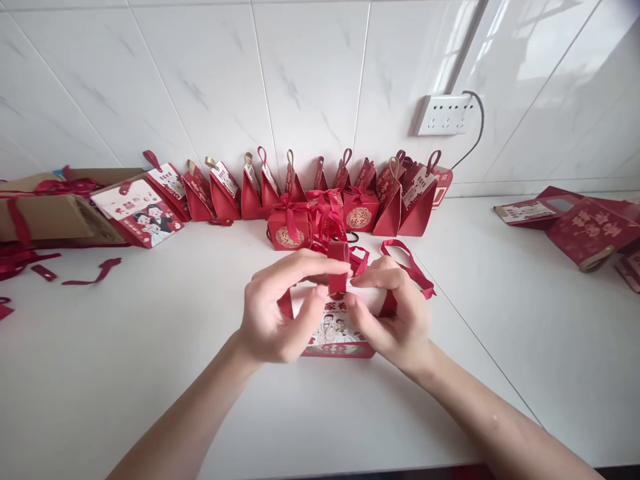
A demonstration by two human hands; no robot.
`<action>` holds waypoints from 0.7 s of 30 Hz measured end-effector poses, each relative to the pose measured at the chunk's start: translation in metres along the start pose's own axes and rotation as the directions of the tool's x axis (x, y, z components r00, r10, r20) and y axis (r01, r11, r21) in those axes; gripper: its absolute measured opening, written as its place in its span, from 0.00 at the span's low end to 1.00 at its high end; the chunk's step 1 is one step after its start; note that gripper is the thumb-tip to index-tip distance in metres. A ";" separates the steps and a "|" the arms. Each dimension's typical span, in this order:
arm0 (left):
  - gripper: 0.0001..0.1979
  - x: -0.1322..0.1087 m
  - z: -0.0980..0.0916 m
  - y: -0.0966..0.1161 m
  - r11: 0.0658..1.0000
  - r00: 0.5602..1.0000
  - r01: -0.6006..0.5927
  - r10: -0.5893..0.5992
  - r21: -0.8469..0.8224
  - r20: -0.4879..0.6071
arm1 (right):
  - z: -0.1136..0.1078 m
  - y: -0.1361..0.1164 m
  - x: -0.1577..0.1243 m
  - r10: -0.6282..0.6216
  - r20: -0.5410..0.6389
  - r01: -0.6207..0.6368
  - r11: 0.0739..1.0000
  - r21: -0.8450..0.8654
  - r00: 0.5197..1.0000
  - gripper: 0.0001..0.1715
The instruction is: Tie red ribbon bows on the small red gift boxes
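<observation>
A red and white gift box (336,328) with a cartoon couple printed on its front stands on the counter close in front of me. A red ribbon loop (338,257) sticks up from the middle of its top edge. My left hand (283,310) pinches that edge just left of the loop, thumb in front and fingers behind. On the other side, my right hand (400,317) grips the same edge, its thumb pressed near the loop's base. The box's side panels are partly hidden by both hands.
Several finished-looking red gift boxes (251,193) line the tiled wall. Loose red ribbon (410,268) lies behind my right hand. Flat cardboard pieces (45,220) and ribbon scraps are at left. More red boxes (593,227) lie at right. A socket strip (447,115) with a cable is on the wall.
</observation>
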State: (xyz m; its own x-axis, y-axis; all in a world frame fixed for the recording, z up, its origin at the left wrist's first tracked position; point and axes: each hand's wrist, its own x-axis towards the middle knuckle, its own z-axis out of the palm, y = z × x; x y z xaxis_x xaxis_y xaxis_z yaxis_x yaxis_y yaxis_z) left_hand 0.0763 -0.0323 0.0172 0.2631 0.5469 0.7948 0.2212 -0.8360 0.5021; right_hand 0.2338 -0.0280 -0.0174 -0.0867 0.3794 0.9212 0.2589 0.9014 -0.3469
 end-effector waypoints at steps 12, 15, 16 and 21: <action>0.25 -0.012 -0.005 0.004 0.986 0.988 0.122 -0.109 -0.113 0.110 | 0.000 -0.005 0.001 -0.106 0.013 0.106 0.994 -0.004 0.994 0.12; 0.25 -0.011 -0.005 0.003 0.985 0.988 0.125 -0.113 -0.120 0.106 | -0.002 -0.004 0.001 -0.146 0.027 0.146 0.989 -0.013 0.989 0.14; 0.24 -0.011 -0.005 0.002 0.984 0.988 0.128 -0.115 -0.124 0.105 | -0.003 -0.004 0.001 -0.142 0.036 0.143 0.990 -0.018 0.989 0.14; 0.23 -0.011 -0.002 -0.002 0.975 0.989 0.141 -0.132 -0.172 0.064 | -0.003 -0.006 0.003 -0.087 0.038 0.087 0.996 0.001 0.995 0.11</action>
State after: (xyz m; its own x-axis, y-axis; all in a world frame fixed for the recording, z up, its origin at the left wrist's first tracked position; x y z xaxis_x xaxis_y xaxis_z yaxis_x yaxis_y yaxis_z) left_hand 0.0709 -0.0368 0.0081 0.2910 0.6538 0.6984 0.0910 -0.7456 0.6601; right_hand 0.2346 -0.0333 -0.0120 -0.1458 0.3077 0.9403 0.2495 0.9311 -0.2660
